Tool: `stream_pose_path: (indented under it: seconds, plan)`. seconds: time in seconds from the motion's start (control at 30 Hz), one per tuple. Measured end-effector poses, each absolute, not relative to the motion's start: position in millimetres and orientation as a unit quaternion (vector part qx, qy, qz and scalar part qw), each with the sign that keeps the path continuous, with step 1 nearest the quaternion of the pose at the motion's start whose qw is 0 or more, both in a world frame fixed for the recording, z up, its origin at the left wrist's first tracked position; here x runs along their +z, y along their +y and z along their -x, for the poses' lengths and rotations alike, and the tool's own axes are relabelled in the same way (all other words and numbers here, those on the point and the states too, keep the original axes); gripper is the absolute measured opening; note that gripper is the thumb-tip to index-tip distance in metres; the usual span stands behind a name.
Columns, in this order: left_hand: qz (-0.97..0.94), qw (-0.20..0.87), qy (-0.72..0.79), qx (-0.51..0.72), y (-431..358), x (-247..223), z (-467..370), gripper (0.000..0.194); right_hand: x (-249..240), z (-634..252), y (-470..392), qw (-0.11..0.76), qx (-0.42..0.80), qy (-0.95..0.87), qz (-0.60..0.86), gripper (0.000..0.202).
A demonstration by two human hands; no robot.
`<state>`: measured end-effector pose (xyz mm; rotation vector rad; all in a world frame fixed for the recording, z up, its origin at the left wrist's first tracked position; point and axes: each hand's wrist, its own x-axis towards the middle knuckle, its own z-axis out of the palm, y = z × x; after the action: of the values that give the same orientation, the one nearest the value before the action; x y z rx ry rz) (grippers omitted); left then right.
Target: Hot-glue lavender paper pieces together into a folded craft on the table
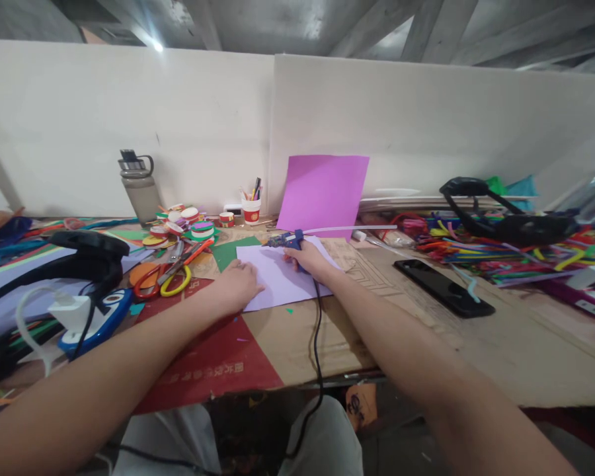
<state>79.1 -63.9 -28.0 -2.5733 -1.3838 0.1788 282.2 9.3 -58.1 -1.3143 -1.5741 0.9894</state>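
A blue hot glue gun (293, 239) is in my right hand (307, 258), its nozzle pointing left over a lilac paper sheet (282, 281). Out of its back sticks a long translucent glue stick (357, 228). Its black cord (318, 337) hangs down over the table's front edge. My left hand (238, 284) lies on the left part of the sheet with its fingers stretched out. Partly under the sheet is a piece of green paper (233, 252). Scissors with red and yellow handles (176, 281) lie left of my left hand.
A magenta sheet (324, 192) leans against the white partition. Paper rolls (188, 215), a pen cup (251, 208) and a bottle (139, 188) stand at the back. A phone (441, 287) and many pipe cleaners (466, 254) lie right; a blue power strip (99, 324) lies left.
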Motion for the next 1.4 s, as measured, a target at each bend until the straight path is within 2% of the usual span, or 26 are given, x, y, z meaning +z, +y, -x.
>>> stream_pose_path:
  seconds: [0.07, 0.23, 0.5, 0.7, 0.87, 1.4]
  plan:
    - [0.869, 0.113, -0.480, 0.048, -71.6, -30.6, -86.2, 0.050, -58.6, -282.6, 10.1, 0.416, 0.390, -0.631, 0.526, 0.016]
    - [0.848, 0.109, -0.517, 0.038, -88.6, -29.9, -99.0, 0.066, -58.3, -282.9, 9.2, 0.407, 0.385, -0.632, 0.536, 0.018]
    - [0.825, 0.086, -0.554, 0.069, -95.8, -10.8, -103.4, 0.054, -59.3, -283.0, 9.5, 0.407, 0.393, -0.629, 0.534, 0.018]
    - [0.829, 0.132, -0.542, -0.036, -60.1, -20.1, -85.9, 0.045, -58.4, -282.6, 10.2, 0.427, 0.433, -0.595, 0.526, 0.012]
    - [0.807, 0.039, -0.589, -0.012, -32.5, -43.5, -76.5, 0.074, -53.8, -282.4, 6.5, 0.435, 0.437, -0.587, 0.524, 0.010]
    - [0.771, 0.003, -0.636, 0.008, -26.7, -47.0, -68.4, 0.102, -53.3, -280.7, 7.5, 0.443, 0.449, -0.580, 0.515, 0.010]
